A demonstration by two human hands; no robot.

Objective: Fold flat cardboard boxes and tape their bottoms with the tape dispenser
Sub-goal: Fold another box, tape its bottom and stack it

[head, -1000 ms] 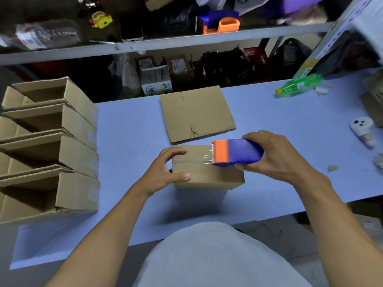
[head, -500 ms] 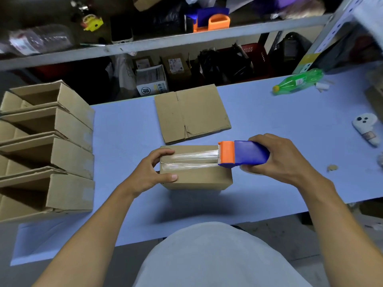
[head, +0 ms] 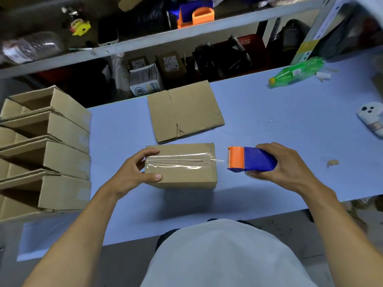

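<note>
My left hand (head: 132, 175) holds the left end of the box (head: 182, 177). My thumb is on the near side and my fingers curl over the top edge. The box sits on the blue table (head: 269, 125), right in front of me. A shiny strip of clear tape (head: 180, 162) runs across the top of the box from left to right. A thin bit of tape sticks out past the right edge, pointing at the tape dispenser (head: 251, 160).

My right hand (head: 286, 168) is wrapped tight around the tape dispenser (it is blue with an orange front). It is in the air just to the right of the box, not touching it. I cannot tell if the thin tape still joins the two.

Behind the box lies a flat cardboard box (head: 184, 112), not folded up yet. On my left there is a row of folded boxes (head: 62, 146) lying on their sides, open ends facing left. Far off on the right lies a green bottle (head: 296, 72).
</note>
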